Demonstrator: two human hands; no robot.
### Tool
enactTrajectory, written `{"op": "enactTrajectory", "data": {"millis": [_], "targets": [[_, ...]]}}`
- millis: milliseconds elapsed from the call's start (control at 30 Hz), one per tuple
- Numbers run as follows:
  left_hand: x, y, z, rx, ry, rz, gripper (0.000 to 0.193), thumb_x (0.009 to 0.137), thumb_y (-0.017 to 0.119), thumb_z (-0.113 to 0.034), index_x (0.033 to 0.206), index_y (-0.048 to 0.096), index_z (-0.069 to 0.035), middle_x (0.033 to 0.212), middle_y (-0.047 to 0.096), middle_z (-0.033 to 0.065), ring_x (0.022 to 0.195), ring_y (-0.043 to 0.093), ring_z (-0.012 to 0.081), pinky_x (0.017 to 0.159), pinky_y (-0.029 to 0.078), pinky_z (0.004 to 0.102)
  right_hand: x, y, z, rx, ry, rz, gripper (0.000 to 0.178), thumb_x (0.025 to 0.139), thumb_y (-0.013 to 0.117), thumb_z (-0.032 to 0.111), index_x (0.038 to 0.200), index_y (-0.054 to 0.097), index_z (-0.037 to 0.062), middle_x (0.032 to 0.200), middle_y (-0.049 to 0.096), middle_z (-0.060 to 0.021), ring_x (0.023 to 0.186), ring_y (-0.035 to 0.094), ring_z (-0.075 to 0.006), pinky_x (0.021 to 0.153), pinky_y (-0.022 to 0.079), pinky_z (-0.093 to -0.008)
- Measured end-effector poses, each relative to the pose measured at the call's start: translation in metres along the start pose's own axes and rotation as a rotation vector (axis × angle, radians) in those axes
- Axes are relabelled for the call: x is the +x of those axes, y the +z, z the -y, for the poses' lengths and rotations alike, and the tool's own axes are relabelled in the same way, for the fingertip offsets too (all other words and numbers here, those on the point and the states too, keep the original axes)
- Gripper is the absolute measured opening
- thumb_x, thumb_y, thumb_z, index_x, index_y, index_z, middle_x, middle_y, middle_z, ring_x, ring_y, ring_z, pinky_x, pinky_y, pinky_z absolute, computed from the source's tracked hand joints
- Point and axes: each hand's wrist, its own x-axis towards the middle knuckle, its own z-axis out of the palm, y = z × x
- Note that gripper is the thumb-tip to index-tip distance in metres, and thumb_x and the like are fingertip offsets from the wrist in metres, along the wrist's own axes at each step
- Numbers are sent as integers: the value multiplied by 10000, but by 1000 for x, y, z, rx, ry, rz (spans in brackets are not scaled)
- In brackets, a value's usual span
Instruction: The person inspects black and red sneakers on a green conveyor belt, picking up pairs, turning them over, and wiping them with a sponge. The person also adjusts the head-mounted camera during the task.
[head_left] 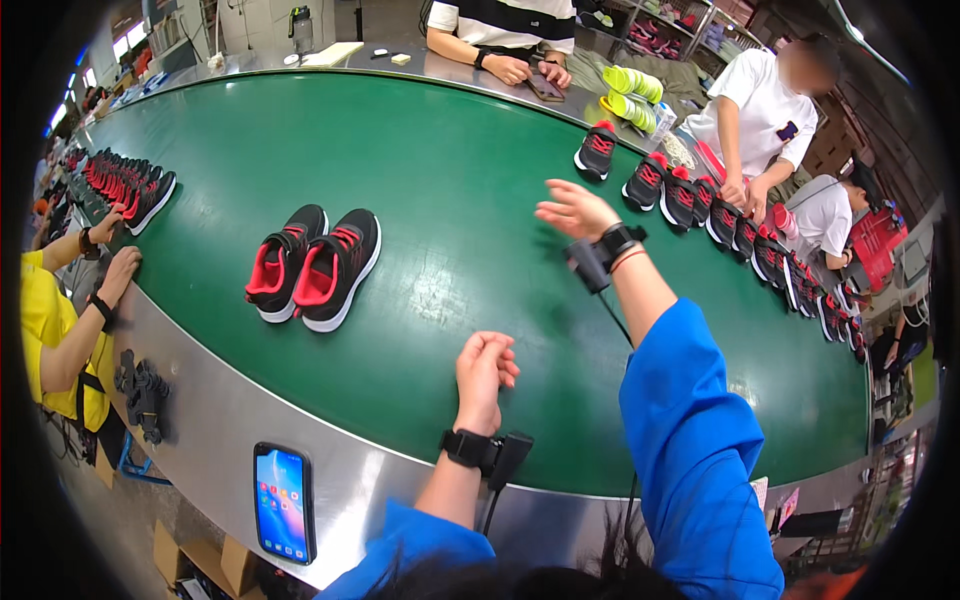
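Note:
My right hand (580,211) reaches over the green belt (480,150) with fingers stretched and apart, holding nothing. Nearest to it is a single black sneaker (596,150) with red lining and a white sole, just beyond the fingers. Closer to me, my left hand (484,378) hovers above the belt's near side, its fingers curled in loosely and nothing seen in them. To the left of both hands, a pair of black-and-red sneakers (337,270) stands side by side on the belt, touching neither hand.
A line of similar sneakers (722,222) runs along the right side, where a person in white (760,115) works. More shoes (130,185) stand at the far left by a person in yellow (60,330). A phone (284,502) lies on the metal edge (210,400).

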Motion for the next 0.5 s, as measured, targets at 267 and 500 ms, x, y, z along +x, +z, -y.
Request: {"op": "enactTrajectory", "data": {"millis": [267,500], "targets": [[-11,9,6,94,-27,3,127,946,559,-163,921,586,-41,797,567,30,631,546,80,547,428,202,89,-95,2,247,-69,-406,535,996,448,251,1495,260,301,1480,327,-167,1053,599,-268,766,551,-414],[-11,10,4,82,18,-60,119,938,567,-158,898,599,-51,788,567,5,627,528,57,540,409,195,106,-114,-7,371,23,-441,544,919,595,418,1326,423,101,1196,571,-134,806,639,-229,552,512,-349]]}}
